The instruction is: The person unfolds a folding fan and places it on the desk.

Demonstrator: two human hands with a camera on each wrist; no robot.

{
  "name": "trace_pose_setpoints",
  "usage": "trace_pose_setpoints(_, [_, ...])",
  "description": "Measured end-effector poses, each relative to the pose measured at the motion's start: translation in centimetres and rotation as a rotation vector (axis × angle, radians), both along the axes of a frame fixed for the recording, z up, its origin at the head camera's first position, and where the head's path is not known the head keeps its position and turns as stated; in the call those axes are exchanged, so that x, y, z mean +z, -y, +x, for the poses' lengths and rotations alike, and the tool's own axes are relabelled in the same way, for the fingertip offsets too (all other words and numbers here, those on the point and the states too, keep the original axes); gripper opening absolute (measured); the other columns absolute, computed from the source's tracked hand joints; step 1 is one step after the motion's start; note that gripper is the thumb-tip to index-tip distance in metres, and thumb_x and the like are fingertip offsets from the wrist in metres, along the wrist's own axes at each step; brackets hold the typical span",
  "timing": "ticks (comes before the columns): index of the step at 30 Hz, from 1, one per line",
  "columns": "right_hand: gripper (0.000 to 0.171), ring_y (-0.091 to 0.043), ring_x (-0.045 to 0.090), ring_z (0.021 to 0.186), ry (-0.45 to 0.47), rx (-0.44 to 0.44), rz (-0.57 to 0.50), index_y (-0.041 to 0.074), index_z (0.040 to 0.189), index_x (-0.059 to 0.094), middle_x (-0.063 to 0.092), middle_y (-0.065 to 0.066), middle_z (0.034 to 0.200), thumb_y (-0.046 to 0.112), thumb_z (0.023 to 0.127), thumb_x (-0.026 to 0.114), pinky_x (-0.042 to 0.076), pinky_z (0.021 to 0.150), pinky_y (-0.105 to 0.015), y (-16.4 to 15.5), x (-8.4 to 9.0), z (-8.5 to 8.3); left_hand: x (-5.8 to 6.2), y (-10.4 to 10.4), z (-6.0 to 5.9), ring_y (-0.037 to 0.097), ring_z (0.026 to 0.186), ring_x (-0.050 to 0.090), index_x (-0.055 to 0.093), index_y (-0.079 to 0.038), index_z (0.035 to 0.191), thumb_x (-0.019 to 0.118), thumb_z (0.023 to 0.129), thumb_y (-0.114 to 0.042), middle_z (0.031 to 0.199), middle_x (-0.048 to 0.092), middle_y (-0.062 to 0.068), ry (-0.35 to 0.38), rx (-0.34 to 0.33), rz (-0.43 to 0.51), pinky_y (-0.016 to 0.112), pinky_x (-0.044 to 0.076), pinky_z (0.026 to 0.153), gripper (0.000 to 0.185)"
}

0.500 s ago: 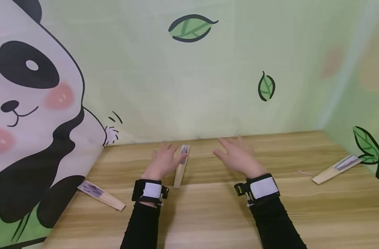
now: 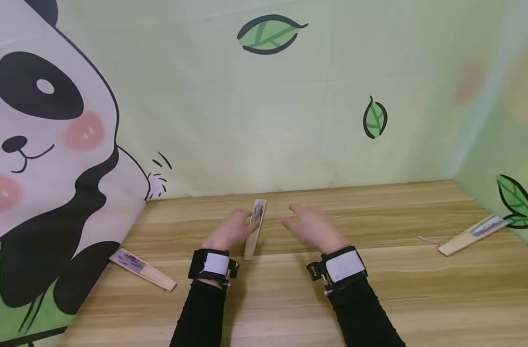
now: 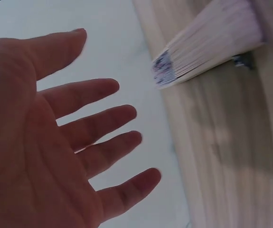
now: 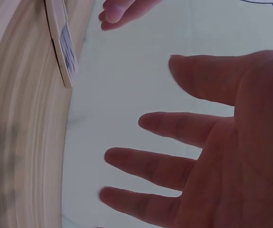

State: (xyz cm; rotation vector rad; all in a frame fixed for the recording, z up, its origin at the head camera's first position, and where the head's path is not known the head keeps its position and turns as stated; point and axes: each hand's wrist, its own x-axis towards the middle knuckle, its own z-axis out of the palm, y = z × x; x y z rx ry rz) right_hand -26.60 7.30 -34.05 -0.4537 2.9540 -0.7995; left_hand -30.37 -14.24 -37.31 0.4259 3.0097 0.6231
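Both hands moved in toward the folded fan, lying mid-surface betw. them. Left hand sat just beside it, fingers spread, nothing held; right hand came closer, also spread, w/ grip not yet made.

Soft, even, bright light fills the head view, with no glare on the table and only faint shadows under the sleeves and beside the folded fan. The wall's far right looks washed out and slightly hazy. Straight lines bow a little toward the edges. In both wrist views the wood grain is smeared by motion blur, and the left hand and right hand sit close, dark and soft against a pale backdrop.
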Motion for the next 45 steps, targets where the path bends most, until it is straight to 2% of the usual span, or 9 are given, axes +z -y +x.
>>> trace_pose_setpoints(2, [0.057, -0.037, 0.043, 0.132, 0.018, -0.003, -0.011, 0.001, 0.144, 0.043, 0.047, -0.019, 0.143, 0.037, 0.100, 0.050, 0.034, 0.108, -0.051, 0.6, -0.1, 0.1, -0.2, -0.1, 0.0, 0.032, 0.113, 0.057, 0.057, 0.003, 0.128, 0.058, 0.099, -0.030, 0.121, 0.062, 0.018, 0.002, -0.003, -0.015, 0.047, 0.044, 0.098, 0.045])
trace_pose_setpoints(5, [0.056, -0.035, 0.045, 0.131, 0.037, -0.003, -0.014, 0.000, 0.143, 0.045, 0.049, -0.019, 0.142, 0.036, 0.100, 0.051, 0.036, 0.106, -0.049, 1.5, -0.2, 0.2, -0.5, -0.2, 0.1, 0.029, 0.099, 0.061, 0.061, 0.004, 0.122, 0.064, 0.095, -0.026, 0.108, 0.065, 0.015, 0.011, 0.003, -0.027, 0.046, 0.049, 0.089, 0.040])
trace_pose_setpoints(11, [0.051, -0.035, 0.050, 0.126, 0.036, 0.034, -0.038, -0.002, 0.138, 0.050, 0.053, -0.020, 0.138, 0.032, 0.101, 0.052, 0.040, 0.104, -0.048, 3.5, -0.7, 0.2, -0.8, -0.4, 0.1, 0.027, 0.094, 0.062, 0.059, 0.005, 0.123, 0.071, 0.090, -0.022, 0.111, 0.065, 0.017, 0.045, 0.039, -0.018, 0.044, 0.051, 0.084, 0.044])
trace_pose_setpoints(15, [0.048, -0.031, 0.059, 0.110, 0.052, 0.067, -0.079, -0.003, 0.135, 0.053, 0.057, -0.020, 0.133, 0.030, 0.100, 0.050, 0.046, 0.095, -0.046, 4.7, -1.5, 0.1, -1.2, -0.6, 0.1, 0.023, 0.082, 0.061, 0.062, 0.004, 0.113, 0.075, 0.086, -0.023, 0.100, 0.067, 0.014, 0.046, 0.059, 0.000, 0.040, 0.052, 0.075, 0.040])
trace_pose_setpoints(19, [0.035, -0.024, 0.060, 0.082, 0.052, 0.077, -0.118, -0.001, 0.122, 0.062, 0.066, -0.014, 0.104, 0.023, 0.099, 0.052, 0.050, 0.075, -0.040, 5.4, -2.1, 0.0, -1.5, -1.0, 0.2, 0.022, 0.072, 0.058, 0.064, 0.005, 0.104, 0.076, 0.083, -0.019, 0.090, 0.066, 0.012, 0.044, 0.065, 0.014, 0.038, 0.051, 0.066, 0.033])
trace_pose_setpoints(22, [0.025, -0.021, 0.054, 0.067, 0.051, 0.076, -0.137, 0.001, 0.111, 0.064, 0.060, -0.007, 0.082, 0.019, 0.098, 0.052, 0.046, 0.062, -0.035, 5.7, -2.6, -0.3, -1.6, -1.3, 0.3, 0.021, 0.070, 0.057, 0.066, 0.005, 0.098, 0.074, 0.083, -0.014, 0.086, 0.066, 0.011, 0.025, 0.079, 0.004, 0.037, 0.051, 0.064, 0.026])
trace_pose_setpoints(25, [0.021, -0.018, 0.049, 0.061, 0.068, 0.058, -0.165, 0.002, 0.108, 0.064, 0.055, -0.005, 0.075, 0.016, 0.098, 0.052, 0.041, 0.055, -0.032, 5.9, -3.1, -0.6, -1.7, -1.7, 0.4, 0.021, 0.067, 0.055, 0.067, 0.004, 0.089, 0.074, 0.082, -0.013, 0.080, 0.064, 0.010, 0.003, 0.107, -0.028, 0.036, 0.050, 0.063, 0.019])
trace_pose_setpoints(32, [0.013, -0.019, 0.049, 0.061, 0.072, 0.064, -0.236, 0.002, 0.098, 0.063, 0.054, -0.006, 0.074, 0.008, 0.097, 0.051, 0.039, 0.053, -0.030, 6.3, -4.1, -1.2, -1.9, -2.4, 1.0, 0.024, 0.067, 0.058, 0.061, -0.001, 0.072, 0.070, 0.078, -0.003, 0.076, 0.063, 0.012, -0.033, 0.171, -0.105, 0.039, 0.052, 0.062, 0.011])
trace_pose_setpoints(45, [0.021, -0.020, 0.049, 0.063, 0.063, 0.086, -0.308, -0.008, 0.105, 0.062, 0.055, -0.010, 0.079, 0.001, 0.095, 0.047, 0.040, 0.054, -0.029, 7.1, -5.3, -1.9, -2.1, -2.6, 1.2, 0.033, 0.074, 0.066, 0.067, 0.002, 0.075, 0.065, 0.083, -0.007, 0.078, 0.067, 0.016, -0.125, 0.205, -0.152, 0.044, 0.055, 0.066, 0.012])
